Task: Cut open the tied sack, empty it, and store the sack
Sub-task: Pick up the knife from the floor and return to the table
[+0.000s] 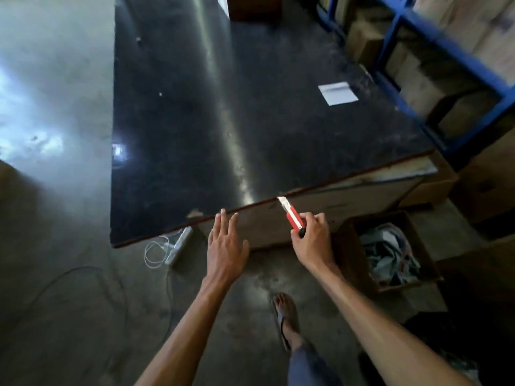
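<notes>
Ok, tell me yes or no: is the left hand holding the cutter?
No, the red cutter is in the grip of the right hand, while the left hand is open and empty near the table edge.

Place: a storeroom or warehouse.
Shelves: a blue metal rack (434, 37) full of brown cardboard boxes (473, 20).
Floor: bare grey concrete (55, 107), with more boxes standing on it.
Table: one big, scratched black work table (223, 121).

Black glossy table (195, 121), white paper sheet (337, 93) lying flat near its right edge
</notes>
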### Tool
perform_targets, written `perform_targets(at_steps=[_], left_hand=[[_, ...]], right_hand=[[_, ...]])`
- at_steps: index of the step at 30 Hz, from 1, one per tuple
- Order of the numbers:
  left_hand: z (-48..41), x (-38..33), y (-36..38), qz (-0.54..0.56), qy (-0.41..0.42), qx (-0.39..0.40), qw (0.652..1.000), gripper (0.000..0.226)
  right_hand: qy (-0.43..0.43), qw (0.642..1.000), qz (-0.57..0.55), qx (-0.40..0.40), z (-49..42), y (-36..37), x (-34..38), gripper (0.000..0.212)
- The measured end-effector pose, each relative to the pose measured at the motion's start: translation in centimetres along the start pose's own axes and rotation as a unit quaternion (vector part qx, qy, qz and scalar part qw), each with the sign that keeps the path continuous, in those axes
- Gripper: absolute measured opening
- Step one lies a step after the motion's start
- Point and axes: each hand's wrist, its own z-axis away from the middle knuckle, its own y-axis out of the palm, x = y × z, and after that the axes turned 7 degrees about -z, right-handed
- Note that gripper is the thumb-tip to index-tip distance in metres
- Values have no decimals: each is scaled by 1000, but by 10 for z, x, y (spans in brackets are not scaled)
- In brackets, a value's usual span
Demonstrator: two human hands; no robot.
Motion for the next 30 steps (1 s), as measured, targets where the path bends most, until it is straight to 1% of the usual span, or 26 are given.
perform_targets(at_steps=[3,5,9,12,15,19,24,25,27,29,30], left_hand=[[-69,6,-2,-17,-8,-11,1000,75],[-112,12,5,-18,-29,-10,999,74],[-179,28,32,-20,-64,9,998,74],[-208,42,49,-17,-92,16,996,73],[-218,53,65,-27,-104,29,994,71],[-217,55,71,-41,-105,40,993,70],[-207,43,47,-28,-111,68,991,72],[-197,39,38,-32,-106,67,992,73],[-167,26,14,-38,-81,56,994,75],[-132,19,-9,-10,-61,30,998,75],[-108,17,-20,3,-58,33,998,75]], right_hand=[[-17,998,65,-6,-77,10,21,29],[-15,995,100,1,-128,23,28,31],[-5,993,116,26,-211,62,26,34],[1,991,128,29,-248,89,21,31],[1,990,137,21,-265,108,16,29],[5,990,138,24,-267,115,15,36],[-19,984,166,53,-239,92,26,40],[-35,984,167,60,-225,83,28,41],[-60,979,177,78,-184,60,36,52],[-71,980,168,79,-143,36,41,61],[-63,982,157,89,-117,21,43,62]])
